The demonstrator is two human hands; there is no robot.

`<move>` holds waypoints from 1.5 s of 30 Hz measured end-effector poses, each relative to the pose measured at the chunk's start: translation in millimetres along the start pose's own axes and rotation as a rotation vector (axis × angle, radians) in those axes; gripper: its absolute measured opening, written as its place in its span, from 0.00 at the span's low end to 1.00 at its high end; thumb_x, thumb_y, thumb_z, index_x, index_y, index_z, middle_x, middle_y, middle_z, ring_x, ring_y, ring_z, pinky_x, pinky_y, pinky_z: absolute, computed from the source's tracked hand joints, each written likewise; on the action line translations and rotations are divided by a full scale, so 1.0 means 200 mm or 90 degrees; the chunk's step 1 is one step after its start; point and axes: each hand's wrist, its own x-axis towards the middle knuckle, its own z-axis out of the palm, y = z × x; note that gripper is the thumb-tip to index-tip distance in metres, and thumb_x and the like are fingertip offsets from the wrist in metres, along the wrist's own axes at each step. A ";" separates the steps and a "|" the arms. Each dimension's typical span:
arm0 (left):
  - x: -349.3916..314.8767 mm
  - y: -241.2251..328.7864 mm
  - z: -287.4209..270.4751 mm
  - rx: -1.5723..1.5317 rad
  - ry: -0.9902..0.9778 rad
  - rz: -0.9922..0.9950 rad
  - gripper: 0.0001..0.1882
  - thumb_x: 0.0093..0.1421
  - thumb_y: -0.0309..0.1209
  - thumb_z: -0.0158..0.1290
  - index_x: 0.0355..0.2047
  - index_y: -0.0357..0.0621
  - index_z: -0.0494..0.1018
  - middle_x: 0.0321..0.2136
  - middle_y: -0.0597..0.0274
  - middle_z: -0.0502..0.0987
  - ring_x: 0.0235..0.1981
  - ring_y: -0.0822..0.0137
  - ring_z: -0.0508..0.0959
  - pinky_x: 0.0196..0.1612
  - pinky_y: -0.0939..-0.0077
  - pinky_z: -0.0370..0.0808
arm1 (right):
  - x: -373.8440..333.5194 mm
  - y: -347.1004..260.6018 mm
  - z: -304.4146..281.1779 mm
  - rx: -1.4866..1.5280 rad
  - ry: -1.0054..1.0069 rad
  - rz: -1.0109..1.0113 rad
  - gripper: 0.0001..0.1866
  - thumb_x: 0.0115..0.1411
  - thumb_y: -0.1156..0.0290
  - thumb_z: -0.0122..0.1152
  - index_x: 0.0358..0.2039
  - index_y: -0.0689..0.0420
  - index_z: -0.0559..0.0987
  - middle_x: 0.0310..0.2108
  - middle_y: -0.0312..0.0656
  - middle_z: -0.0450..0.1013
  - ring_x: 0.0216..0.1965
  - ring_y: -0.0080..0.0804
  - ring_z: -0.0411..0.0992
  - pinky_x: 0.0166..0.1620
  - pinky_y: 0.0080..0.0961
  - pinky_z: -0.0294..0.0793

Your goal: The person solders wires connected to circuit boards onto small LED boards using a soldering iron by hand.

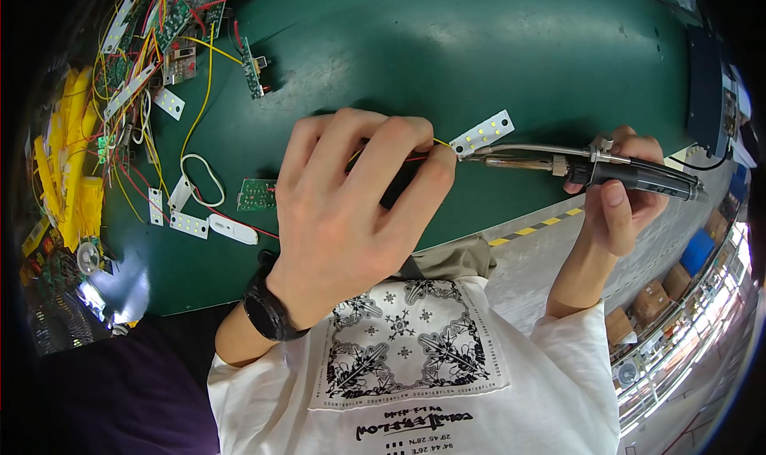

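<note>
My left hand [363, 187], with a black watch at its wrist, is closed in a pinch on thin wires; a bit of yellow wire [440, 142] and red wire [416, 158] shows by the fingertips. Just beyond them lies a white LED board [488, 131] with yellow chips, its near end at the wire ends. In my right hand [626, 191] is a black soldering iron [638, 177] with a metal feed tube [527, 148] along it. Its tip points left and meets or nearly meets the board's near end. A green circuit board [255, 194] sits partly behind my left hand.
Tangled wires with circuit boards [179, 24] cover the far left of the green table [479, 48]. Nearer are small LED boards [189, 224], a white plastic piece [232, 229] and yellow parts [72, 152]. A dark box [708, 96] stands at the right edge.
</note>
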 end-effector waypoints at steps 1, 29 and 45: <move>0.00 0.00 0.00 0.001 0.004 0.003 0.12 0.45 0.27 0.64 0.34 0.46 0.82 0.39 0.67 0.79 0.35 0.65 0.78 0.38 0.66 0.73 | 0.00 0.00 0.00 0.000 -0.006 0.006 0.23 0.59 0.67 0.79 0.45 0.69 0.78 0.31 0.50 0.77 0.28 0.32 0.77 0.28 0.23 0.80; 0.02 0.04 -0.02 0.056 -0.010 0.019 0.18 0.40 0.29 0.65 0.36 0.46 0.85 0.37 0.65 0.80 0.33 0.64 0.78 0.32 0.71 0.71 | -0.01 -0.03 0.03 -0.008 0.018 0.030 0.24 0.59 0.65 0.79 0.44 0.69 0.78 0.31 0.50 0.75 0.24 0.31 0.77 0.27 0.21 0.78; 0.02 0.04 -0.03 0.014 -0.021 0.002 0.19 0.41 0.21 0.67 0.37 0.45 0.85 0.34 0.65 0.80 0.32 0.64 0.77 0.32 0.69 0.71 | -0.01 -0.02 0.00 0.060 0.029 0.001 0.21 0.60 0.70 0.70 0.47 0.73 0.75 0.31 0.52 0.74 0.24 0.32 0.76 0.28 0.23 0.76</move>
